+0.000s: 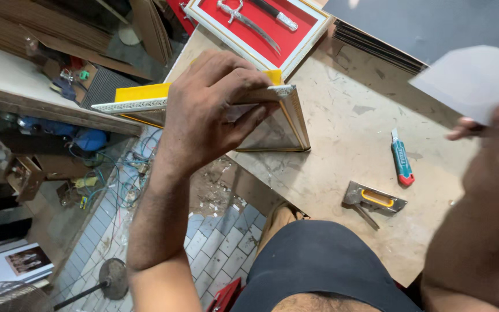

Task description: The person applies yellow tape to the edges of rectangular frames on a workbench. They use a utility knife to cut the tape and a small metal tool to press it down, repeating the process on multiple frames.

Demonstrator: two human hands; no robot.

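While seen from the head camera, stood a gold-and-white picture frame [272, 124] on edge at the near-left corner of the surface [342, 156], clamped along its top rail by the left hand [212, 110], fingers curled shut over the moulding. Gripped a pale sheet [472, 81] in the right hand [495, 156], pinched closed, raised well apart from the frame. Judged mid-assembly, backing not yet fitted; called next for bringing sheet to frame squarely. Lay near, untouched: a stapler [373, 199], a utility knife [401, 162].
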